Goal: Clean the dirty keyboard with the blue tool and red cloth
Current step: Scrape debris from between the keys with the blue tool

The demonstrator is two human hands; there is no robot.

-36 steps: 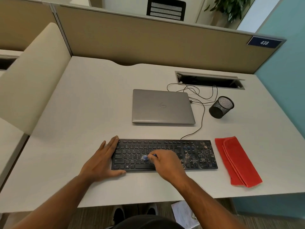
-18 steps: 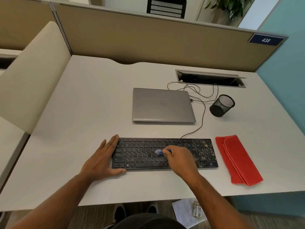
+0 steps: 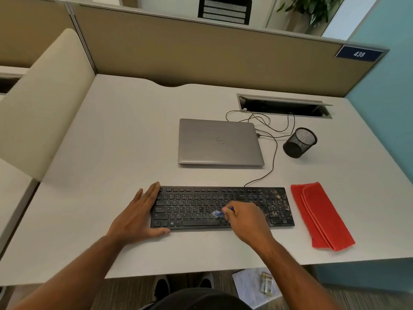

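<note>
On the tabletop [image 3: 111, 153], near its front edge, lies the black keyboard [image 3: 196, 209], seen from the head camera. Its right part, around the number keys, is covered with pale crumbs and dust; the left and middle keys look much cleaner.

Both hands are at the keyboard. The left hand [image 3: 139, 217] lies flat against its left end, with the fingers straight and spread along the short side and the thumb stretched along the front edge, so it rests on the tabletop and touches the keyboard frame. The right hand [image 3: 244, 218] is over the middle-right keys, fingers curled, and it pinches the blue tool [image 3: 220, 213]. Only a short piece of the blue handle and the pale bristle tip show past the fingertips (the tip is blurred), and the tip touches the keys close to the lower letter rows.

To the right of the keyboard, just beside it but apart, the red cloth [image 3: 321, 217] lies folded on the tabletop, with its long side running toward the front edge.

Behind the keyboard is a closed grey laptop [image 3: 220, 142]. Right of it stands a black mesh cup [image 3: 299, 142], tilted in this wide view. Thin black cables [image 3: 273, 157] run from the keyboard and laptop toward the open cable slot [image 3: 283, 106] at the back of the tabletop.

Under the tabletop, on the floor, lie some papers [image 3: 248, 285].
</note>
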